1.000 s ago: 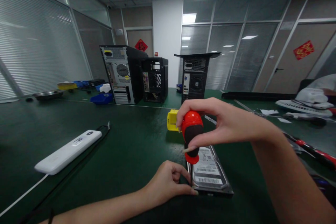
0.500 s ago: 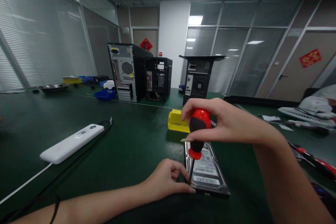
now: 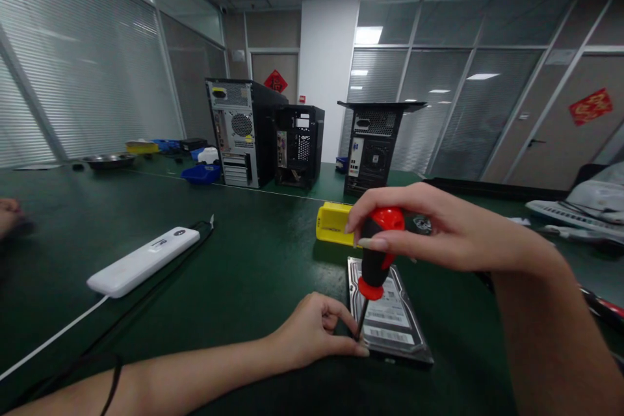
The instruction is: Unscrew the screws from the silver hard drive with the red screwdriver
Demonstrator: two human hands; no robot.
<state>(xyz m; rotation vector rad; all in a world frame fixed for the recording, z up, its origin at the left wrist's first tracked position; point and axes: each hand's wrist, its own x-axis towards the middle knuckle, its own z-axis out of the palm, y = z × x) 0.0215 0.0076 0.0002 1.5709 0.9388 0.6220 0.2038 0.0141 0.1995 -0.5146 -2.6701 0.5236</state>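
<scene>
My right hand (image 3: 424, 224) is closed around the red and black handle of a screwdriver (image 3: 373, 266), thumb on the near side. The shaft slants down, its tip at the near left corner of a hard drive (image 3: 394, 322). That drive lies flat on the green table, its silver, labelled face up. At the same corner, the thumb and forefinger of my left hand (image 3: 322, 328) close in on either side of the tip and grip the drive's edge. Whatever sits under the tip is hidden by the fingers. Just behind the drive stands a yellow bin (image 3: 334, 224).
Left of my hands lie a white power strip (image 3: 143, 263) and a dark cable. Several computer cases, one a silver-backed tower (image 3: 238, 136), stand farther back. A blue bin (image 3: 201, 173) is beside them. Another person's blurred hand (image 3: 8, 216) shows at the left edge.
The screwdriver handle leans more to the right, and my right hand's grip has shifted with it. Another person's hand has come in at the left. The whole view has shifted slightly.
</scene>
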